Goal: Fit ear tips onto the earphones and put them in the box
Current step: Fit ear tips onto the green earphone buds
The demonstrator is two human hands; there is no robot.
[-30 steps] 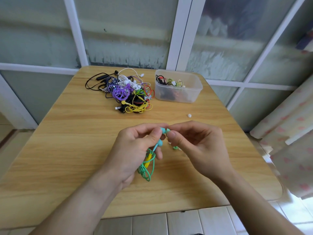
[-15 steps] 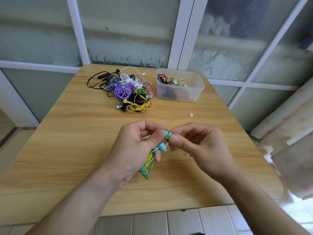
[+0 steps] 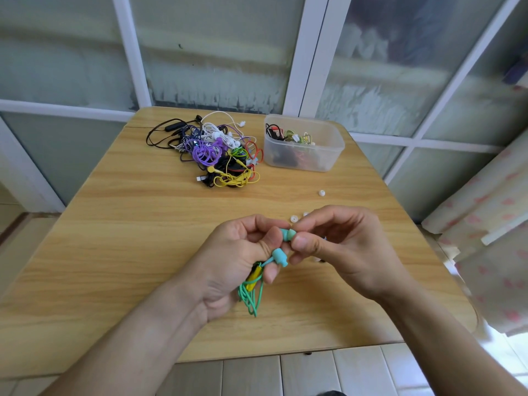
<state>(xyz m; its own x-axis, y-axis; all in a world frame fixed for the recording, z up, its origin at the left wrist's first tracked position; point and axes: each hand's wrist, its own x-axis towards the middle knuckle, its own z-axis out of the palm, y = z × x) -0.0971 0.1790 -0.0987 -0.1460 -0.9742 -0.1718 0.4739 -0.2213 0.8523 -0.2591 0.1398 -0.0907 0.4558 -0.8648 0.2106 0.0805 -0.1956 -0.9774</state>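
Both hands meet over the near middle of the wooden table [image 3: 114, 224]. The left hand [image 3: 237, 258] has its fingers curled round a teal earphone set [image 3: 278, 254], thumb and forefinger pinching the upper earbud [image 3: 285, 234] while the second bud sticks out just below that pinch. The cable [image 3: 251, 295] hangs in green loops under the palm, with a yellow bit tucked against the fingers. The right hand [image 3: 343, 247] comes in from the other side, thumb and forefinger pinched together on the tip end of that same upper earbud, so the two grips almost touch. Whether a tip is fully seated there I cannot tell.

Just beyond the pinch, small white ear tips [image 3: 293, 218] lie on the wood, and another white tip [image 3: 321, 192] sits farther out. Well beyond the hands, a tangled pile of coloured earphones [image 3: 217, 155] lies to the left of a clear plastic box [image 3: 304, 144], which holds a few coiled sets.
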